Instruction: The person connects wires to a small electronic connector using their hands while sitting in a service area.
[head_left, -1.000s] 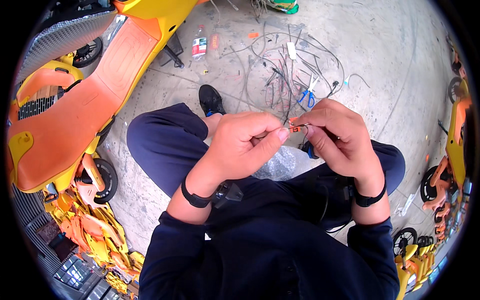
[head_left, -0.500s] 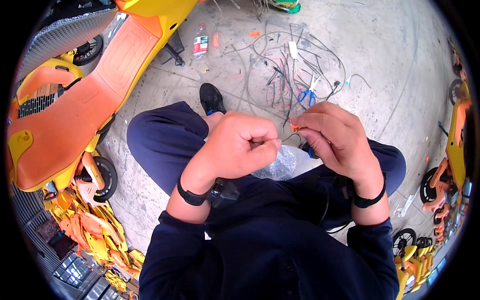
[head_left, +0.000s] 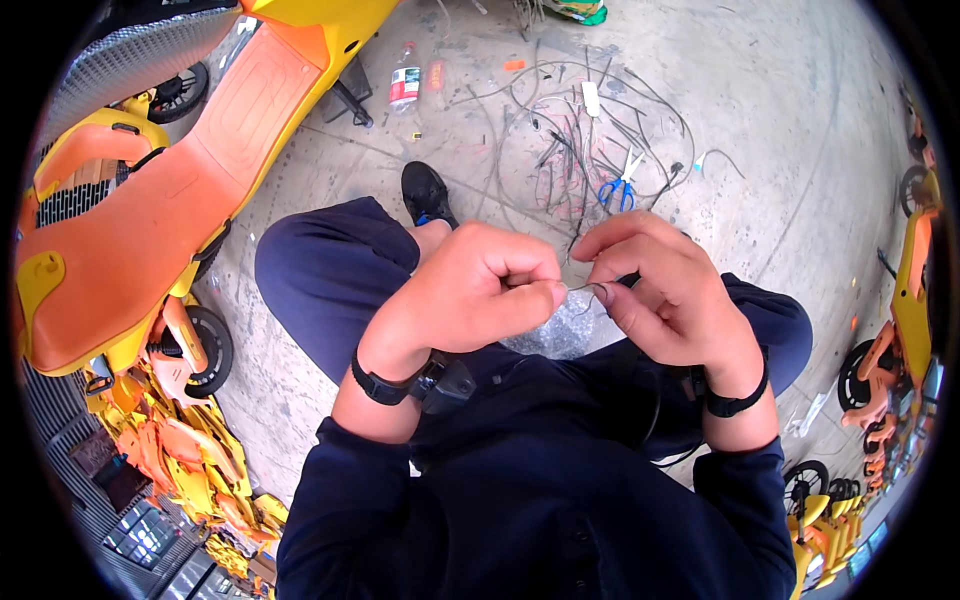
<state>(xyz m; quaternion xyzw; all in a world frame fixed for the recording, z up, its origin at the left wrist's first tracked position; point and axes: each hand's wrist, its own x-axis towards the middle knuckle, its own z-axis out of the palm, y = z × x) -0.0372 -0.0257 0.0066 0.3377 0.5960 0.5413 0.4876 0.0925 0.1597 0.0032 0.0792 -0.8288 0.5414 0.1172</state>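
Observation:
My left hand [head_left: 470, 290] is closed, thumb and forefinger pinching a thin dark wire [head_left: 580, 287]. The wire runs across the short gap to my right hand [head_left: 670, 290], where it meets the tips of thumb and finger. My right forefinger is raised a little apart from that pinch. Below the hands, between my legs, lies a clear plastic bag [head_left: 560, 335]. Past my right hand, blue-handled scissors [head_left: 618, 190] rest partly open on a loose tangle of cables [head_left: 570, 150].
An orange and yellow scooter body [head_left: 150, 220] stands close on my left. A clear bottle with a red and white label [head_left: 405, 88] lies ahead on the concrete floor [head_left: 780, 120]. Stacked yellow parts [head_left: 180, 450] lie behind left; more scooters [head_left: 905, 300] line the right.
The small orange piece between my right fingertips is no longer visible. My right forefinger has lifted away from the thumb. The left hand keeps its pinch on the wire, almost unmoved.

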